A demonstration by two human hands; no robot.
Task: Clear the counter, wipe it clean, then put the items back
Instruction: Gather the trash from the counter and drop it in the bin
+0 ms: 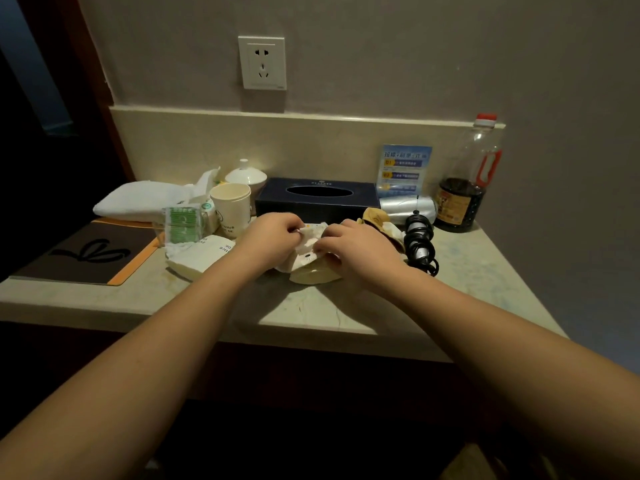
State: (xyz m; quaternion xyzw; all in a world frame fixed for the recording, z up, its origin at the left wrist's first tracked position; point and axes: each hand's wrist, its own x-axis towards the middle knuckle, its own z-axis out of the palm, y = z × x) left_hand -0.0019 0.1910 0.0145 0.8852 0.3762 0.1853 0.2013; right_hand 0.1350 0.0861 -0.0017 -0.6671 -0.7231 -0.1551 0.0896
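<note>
"01", "02" on blue sign card (403, 171), upside-down "ok" on paper bag (204, 252)

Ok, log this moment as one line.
stage: clearing | left hand + right hand: gripping crumpled paper | counter: cluttered

Tissue box (317, 199) behind crumpled paper (308, 242), cup (231, 207) left, bottle (465, 181) far right.

Both bare forearms extend from the lower corners toward frame centre, where the left hand (273, 237) and right hand (356, 251) meet close together, knuckles up, fingers (325, 253) curled and pinching crumpled paper (308, 242) between them.
</note>
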